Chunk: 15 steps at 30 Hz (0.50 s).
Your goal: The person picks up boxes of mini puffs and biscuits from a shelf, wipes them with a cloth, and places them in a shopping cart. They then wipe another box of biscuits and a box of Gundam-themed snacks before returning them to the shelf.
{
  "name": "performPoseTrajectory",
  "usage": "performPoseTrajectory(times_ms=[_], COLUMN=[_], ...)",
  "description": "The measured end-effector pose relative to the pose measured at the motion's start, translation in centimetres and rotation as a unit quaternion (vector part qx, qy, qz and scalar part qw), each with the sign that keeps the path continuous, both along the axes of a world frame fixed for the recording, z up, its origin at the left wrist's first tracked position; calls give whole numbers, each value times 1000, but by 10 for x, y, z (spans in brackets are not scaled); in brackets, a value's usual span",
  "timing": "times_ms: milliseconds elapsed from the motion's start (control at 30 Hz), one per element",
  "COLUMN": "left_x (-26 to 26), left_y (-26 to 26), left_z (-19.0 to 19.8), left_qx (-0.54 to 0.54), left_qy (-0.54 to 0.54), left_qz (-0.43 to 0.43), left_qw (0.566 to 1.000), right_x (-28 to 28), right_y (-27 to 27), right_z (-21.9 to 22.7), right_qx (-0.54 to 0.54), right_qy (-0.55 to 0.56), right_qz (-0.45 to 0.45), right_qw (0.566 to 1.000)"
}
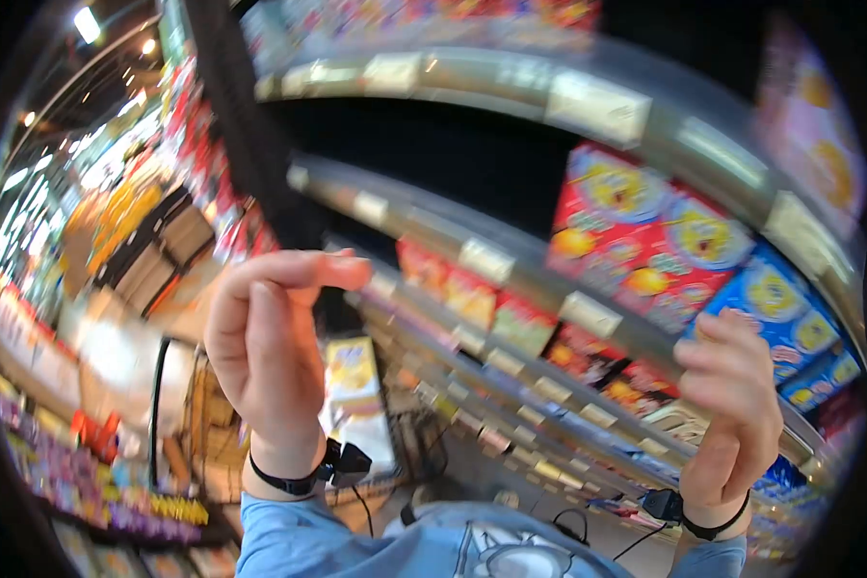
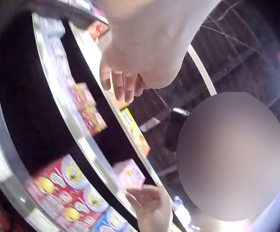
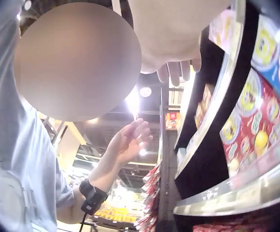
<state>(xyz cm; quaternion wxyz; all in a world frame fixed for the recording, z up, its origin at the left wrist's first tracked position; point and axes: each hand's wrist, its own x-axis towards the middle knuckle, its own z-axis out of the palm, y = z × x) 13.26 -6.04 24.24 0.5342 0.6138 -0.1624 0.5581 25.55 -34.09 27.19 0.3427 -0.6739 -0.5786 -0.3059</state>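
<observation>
My left hand [image 1: 270, 347] is raised in front of the store shelving, its fingers loosely bent and nothing in them. My right hand [image 1: 732, 409], slightly blurred, is held up at the right with relaxed, empty fingers. It overlaps the edge of a blue box [image 1: 785, 308] printed with yellow cartoon faces. Beside that stands a red box [image 1: 650, 231] with the same kind of print. The left wrist view shows the left hand's fingers hanging loosely, and in the right wrist view those of the right hand [image 3: 174, 43] do too.
Shelf edges with price tags [image 1: 597, 106] run across the view, with dark gaps between levels. Smaller packets [image 1: 453, 289] line a lower shelf. A wire cart [image 1: 207, 424] stands at lower left. A dark upright post [image 1: 246, 125] ends the shelving.
</observation>
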Motion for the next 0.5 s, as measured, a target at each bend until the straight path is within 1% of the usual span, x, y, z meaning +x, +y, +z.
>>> performPoseTrajectory(times_ms=[33, 67, 100, 133, 167, 200, 267, 300, 367, 400, 433, 467, 500], left_x=[-20, -41, -64, -84, -103, -122, -162, -178, -210, -223, -234, -243, -248], left_y=[17, 35, 50, 62, 69, 76, 85, 85, 80, 76, 72, 68, 64], left_z=[-16, -34, -53, -71, -90, -112, -161, -183, -230, -252, -269, -284, -292], left_qx=[-53, -107, -141, -174, -209, -245, -282, -315, -381, -413, -437, -462, -470], left_qy=[12, 31, 79, 121, 143, 163, 236, 246, 273, 288, 306, 336, 359], left_qz=[48, 92, 145, 194, 238, 279, 345, 351, 361, 364, 352, 345, 324], left_qw=[997, 990, 976, 958, 938, 914, 864, 847, 806, 784, 769, 745, 738], right_x=[-1, 0, 4, 6, 5, 3, -2, -6, -14, -16, -21, -26, -29], right_y=[15, 29, 45, 63, 84, 102, 138, 155, 188, 205, 221, 237, 252], right_z=[-10, -22, -38, -54, -69, -81, -112, -126, -154, -171, -190, -209, -229], right_qx=[-46, -58, -70, -83, -78, -101, -126, -137, -227, -254, -254, -253, -269], right_qy=[18, 35, 101, 162, 179, 204, 253, 258, 305, 301, 318, 334, 336], right_qz=[38, 68, 99, 125, 146, 155, 179, 191, 177, 195, 205, 215, 216], right_qw=[998, 995, 988, 975, 970, 961, 943, 937, 908, 898, 890, 882, 876])
